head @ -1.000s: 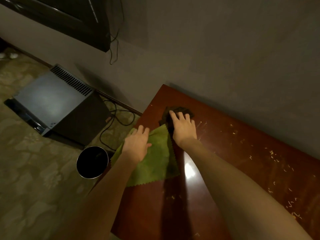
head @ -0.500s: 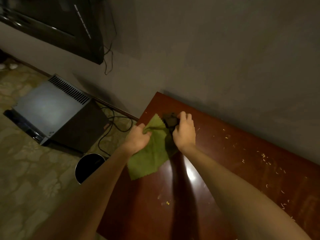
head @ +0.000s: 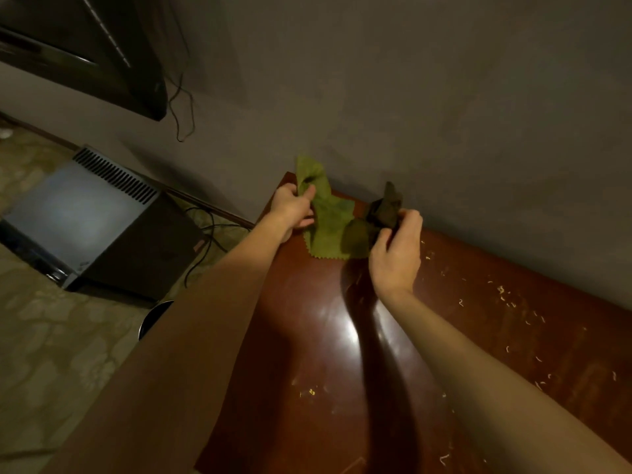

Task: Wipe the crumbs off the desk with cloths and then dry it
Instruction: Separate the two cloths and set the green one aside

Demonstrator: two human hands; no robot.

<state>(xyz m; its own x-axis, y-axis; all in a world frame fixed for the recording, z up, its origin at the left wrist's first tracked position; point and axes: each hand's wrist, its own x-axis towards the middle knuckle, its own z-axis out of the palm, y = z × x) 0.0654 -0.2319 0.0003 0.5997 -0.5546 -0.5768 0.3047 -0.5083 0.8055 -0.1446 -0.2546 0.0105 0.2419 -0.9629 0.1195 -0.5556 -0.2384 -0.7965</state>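
The left hand [head: 294,207] pinches the top of a green cloth [head: 327,217], lifted at the far corner of the wooden bench [head: 307,319]. The right hand [head: 396,249] grips a dark cloth [head: 384,208] beside it. Crumbs [head: 502,290] lie scattered toward the right.

desk [head: 307,336]: glossy wood | green cloth [head: 328,227]: matt fabric | wall [head: 410,97]: matt

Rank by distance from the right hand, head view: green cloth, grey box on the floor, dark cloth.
1. dark cloth: gripped in the right hand.
2. green cloth: just left, held by the left hand.
3. grey box: floor, far left.
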